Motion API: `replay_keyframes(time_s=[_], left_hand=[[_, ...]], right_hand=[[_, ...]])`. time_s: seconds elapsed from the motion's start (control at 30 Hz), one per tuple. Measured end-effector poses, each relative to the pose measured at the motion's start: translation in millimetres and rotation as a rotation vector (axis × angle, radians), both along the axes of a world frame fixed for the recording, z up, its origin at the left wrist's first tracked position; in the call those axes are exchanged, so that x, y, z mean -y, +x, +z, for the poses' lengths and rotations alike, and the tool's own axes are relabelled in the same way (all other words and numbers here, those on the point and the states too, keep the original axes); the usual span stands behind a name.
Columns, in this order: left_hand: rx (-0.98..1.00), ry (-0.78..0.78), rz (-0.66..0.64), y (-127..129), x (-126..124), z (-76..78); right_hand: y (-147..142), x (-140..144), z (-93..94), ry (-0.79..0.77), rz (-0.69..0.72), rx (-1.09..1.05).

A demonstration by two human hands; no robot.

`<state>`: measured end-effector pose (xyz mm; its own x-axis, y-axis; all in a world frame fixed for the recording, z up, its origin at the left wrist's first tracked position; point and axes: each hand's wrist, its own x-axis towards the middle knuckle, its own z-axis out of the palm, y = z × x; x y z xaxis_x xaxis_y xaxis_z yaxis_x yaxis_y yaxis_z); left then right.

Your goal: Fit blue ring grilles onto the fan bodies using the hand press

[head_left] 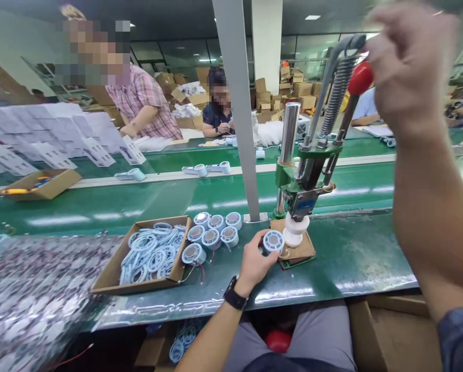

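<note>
My left hand [254,261] grips a small round pale-blue disc part [273,241] just left of the white fixture [294,231] under the green hand press [306,181]. My right hand [407,67] is raised at the top right, closed around the red knob [360,78] of the press lever. Several similar round disc parts [213,235] lie in a cluster on the green table, left of the press. A cardboard tray [111,276] holds several pale-blue rings [149,253].
A grey post [239,113] rises behind the parts. Beyond it runs a green conveyor [177,199] with white parts and a cardboard box [41,185]. Two people work on the far side. A glittery mass of small parts [30,299] fills the left.
</note>
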<state>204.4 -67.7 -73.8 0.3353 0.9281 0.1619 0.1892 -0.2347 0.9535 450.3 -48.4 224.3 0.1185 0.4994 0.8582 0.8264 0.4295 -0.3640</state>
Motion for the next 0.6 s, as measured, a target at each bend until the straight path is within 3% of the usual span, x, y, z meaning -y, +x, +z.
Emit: replay_keyframes(time_s=[0.07, 0.17, 0.43, 0.6], left_hand=[[0.033, 0.011, -0.037, 17, -15, 6.1], [0.057, 0.020, -0.064, 31, -28, 8.4], [0.094, 0.038, -0.166, 61, -29, -5.3], [0.059, 0.088, -0.212, 67, -33, -16.4]], right_hand=[[-1, -24, 6.9, -0.077, 0.062, -0.135], [-3, -41, -0.5, -0.073, 0.171, -0.234], [-6, -39, -4.6, -0.031, 0.216, -0.327], [-9, -40, -0.8, -0.054, 0.150, -0.330]])
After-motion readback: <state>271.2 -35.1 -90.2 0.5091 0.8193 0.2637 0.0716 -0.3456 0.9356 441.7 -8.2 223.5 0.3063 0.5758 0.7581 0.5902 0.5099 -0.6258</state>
